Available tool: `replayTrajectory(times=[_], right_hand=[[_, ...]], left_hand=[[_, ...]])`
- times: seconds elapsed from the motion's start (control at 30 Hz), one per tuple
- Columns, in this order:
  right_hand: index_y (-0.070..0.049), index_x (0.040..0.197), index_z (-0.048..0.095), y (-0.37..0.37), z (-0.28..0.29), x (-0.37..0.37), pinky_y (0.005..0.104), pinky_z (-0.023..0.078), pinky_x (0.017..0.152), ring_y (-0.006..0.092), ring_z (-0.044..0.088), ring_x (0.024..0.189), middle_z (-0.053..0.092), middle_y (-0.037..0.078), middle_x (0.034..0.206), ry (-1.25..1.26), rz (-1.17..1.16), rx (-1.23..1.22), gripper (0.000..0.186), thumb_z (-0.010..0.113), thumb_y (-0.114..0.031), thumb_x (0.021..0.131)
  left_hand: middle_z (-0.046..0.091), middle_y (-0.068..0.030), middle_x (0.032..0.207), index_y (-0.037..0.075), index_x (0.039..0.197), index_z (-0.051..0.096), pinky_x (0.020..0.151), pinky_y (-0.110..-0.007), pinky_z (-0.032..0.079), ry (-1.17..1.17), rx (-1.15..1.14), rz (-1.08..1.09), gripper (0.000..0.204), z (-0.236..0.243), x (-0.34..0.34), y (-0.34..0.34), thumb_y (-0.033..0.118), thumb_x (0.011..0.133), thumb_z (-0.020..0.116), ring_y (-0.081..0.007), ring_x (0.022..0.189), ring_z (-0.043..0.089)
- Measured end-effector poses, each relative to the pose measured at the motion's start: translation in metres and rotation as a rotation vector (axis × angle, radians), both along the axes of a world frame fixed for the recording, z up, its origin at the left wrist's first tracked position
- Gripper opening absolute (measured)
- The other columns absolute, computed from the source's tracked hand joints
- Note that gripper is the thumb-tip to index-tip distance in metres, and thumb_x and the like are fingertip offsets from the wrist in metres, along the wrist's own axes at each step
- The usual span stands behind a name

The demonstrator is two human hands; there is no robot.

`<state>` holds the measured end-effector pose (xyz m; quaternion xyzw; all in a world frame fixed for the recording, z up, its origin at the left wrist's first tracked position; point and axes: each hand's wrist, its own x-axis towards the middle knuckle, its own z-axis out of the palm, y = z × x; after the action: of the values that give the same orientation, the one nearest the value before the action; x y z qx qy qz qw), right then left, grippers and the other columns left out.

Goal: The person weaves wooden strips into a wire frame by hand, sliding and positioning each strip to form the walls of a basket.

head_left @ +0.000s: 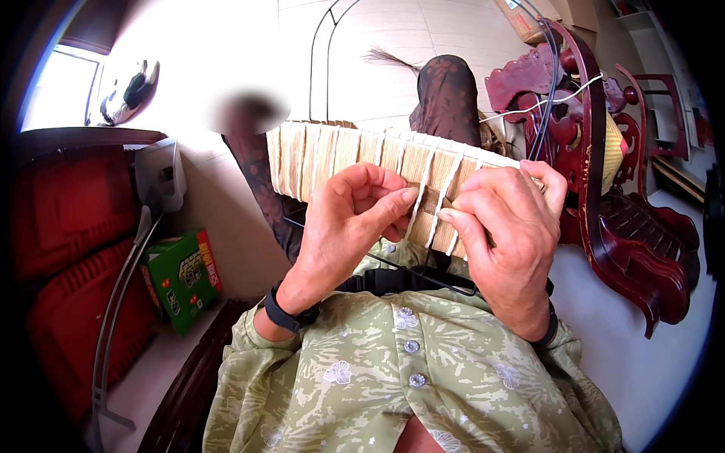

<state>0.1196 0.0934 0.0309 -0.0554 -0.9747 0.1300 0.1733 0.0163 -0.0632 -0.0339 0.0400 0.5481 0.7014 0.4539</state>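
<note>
Across my lap lies a curved band of tan, straw-like strands (340, 151), crossed by several white cords (445, 177) and edged with white along its far side. My left hand (343, 208) is at the middle of the band, thumb and forefinger pinched together by a white cord; whatever is between the tips is too small to make out. To its right, my right hand (510, 230) grips the band's right part, fingers over the far edge and thumb on the near face. A darker brown patch shows between the two hands. Black wire (453, 290) runs below the band.
A carved dark-red wooden chair (593, 204) stands at the right, with a white cord and dark cables over it. Black wire hoops (328, 68) rise beyond the band. A green box (177, 279) and red padded seating (79, 294) are at the left. Cardboard boxes (532, 23) sit far right.
</note>
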Motion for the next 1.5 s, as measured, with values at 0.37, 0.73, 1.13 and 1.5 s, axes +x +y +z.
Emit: replayTrajectory(times=[0.37, 0.73, 1.13, 1.5], right_hand=[[-0.001, 0.095, 0.069, 0.011, 0.009, 0.003, 0.0326, 0.05, 0.076, 0.0171, 0.062, 0.086, 0.065, 0.009, 0.101, 0.114, -0.048, -0.41, 0.026, 0.083, -0.022, 0.085], [0.002, 0.104, 0.068, 0.037, 0.002, 0.003, 0.0368, 0.052, 0.074, 0.0328, 0.065, 0.084, 0.065, 0.016, 0.096, -0.016, -0.117, -0.412, 0.018, 0.069, -0.015, 0.098], [0.0, 0.101, 0.069, 0.043, -0.001, 0.0, 0.0236, 0.048, 0.072, 0.0053, 0.057, 0.08, 0.07, 0.003, 0.087, 0.007, -0.189, -0.708, 0.022, 0.063, -0.02, 0.106], [0.001, 0.097, 0.07, 0.053, 0.004, -0.01, 0.0232, 0.048, 0.073, 0.0079, 0.06, 0.078, 0.068, 0.003, 0.084, 0.009, -0.078, -0.689, 0.017, 0.069, -0.015, 0.101]], left_hand=[[0.069, -0.0063, 0.084, 0.0, 0.094, 0.059, 0.054, -0.025, 0.052, 0.892, -0.165, 0.165, 0.014, -0.005, 0.014, 0.003, 0.001, 0.094, 0.073, -0.0104, 0.064, 0.065], [0.064, -0.0065, 0.099, -0.005, 0.122, 0.063, 0.069, -0.024, 0.055, 0.592, -0.138, 0.202, 0.021, -0.031, -0.017, -0.05, -0.006, 0.101, 0.059, -0.0116, 0.074, 0.066], [0.068, -0.0039, 0.089, -0.002, 0.106, 0.065, 0.066, -0.024, 0.055, 0.762, -0.412, 0.285, 0.008, -0.057, -0.052, -0.074, -0.004, 0.1, 0.06, -0.0109, 0.073, 0.071], [0.071, -0.0049, 0.09, -0.004, 0.1, 0.067, 0.066, -0.025, 0.057, 0.789, -0.386, 0.256, 0.007, -0.059, -0.096, -0.058, -0.006, 0.097, 0.061, -0.0122, 0.075, 0.072]])
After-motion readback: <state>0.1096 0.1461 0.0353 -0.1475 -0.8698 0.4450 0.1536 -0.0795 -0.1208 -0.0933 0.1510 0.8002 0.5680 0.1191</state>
